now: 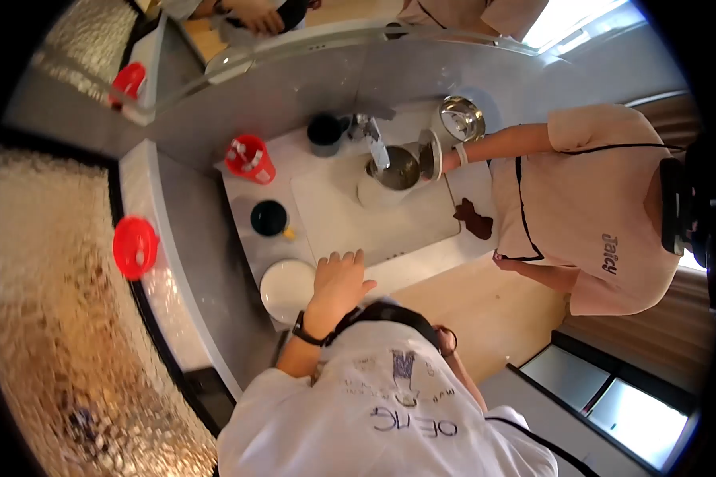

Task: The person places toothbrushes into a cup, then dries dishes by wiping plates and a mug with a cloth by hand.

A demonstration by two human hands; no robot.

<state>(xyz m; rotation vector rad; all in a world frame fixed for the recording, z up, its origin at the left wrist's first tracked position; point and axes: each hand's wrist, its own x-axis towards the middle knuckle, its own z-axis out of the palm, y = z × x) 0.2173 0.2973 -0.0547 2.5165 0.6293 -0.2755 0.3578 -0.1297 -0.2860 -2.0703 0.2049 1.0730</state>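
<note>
My left hand (340, 284), palm down with its fingers stretched out, holds nothing that I can see. It is over the front edge of the white sink (334, 230), just right of a round white dish (285, 291). A black band circles that wrist. My right hand (445, 340) hangs low by my waist, with a dark ring-shaped band near it. Its fingers are too hidden to read. A dark mug (269, 218) with a yellow handle stands beyond the dish.
Across the sink, a co-worker's hand (447, 162) is at a metal container (399, 168) under the faucet (379, 149). Around the sink are a red cup (250, 159), a dark cup (324, 135), a metal bowl (462, 119) and a brown cloth (474, 219). Another red container (135, 247) sits on the left ledge.
</note>
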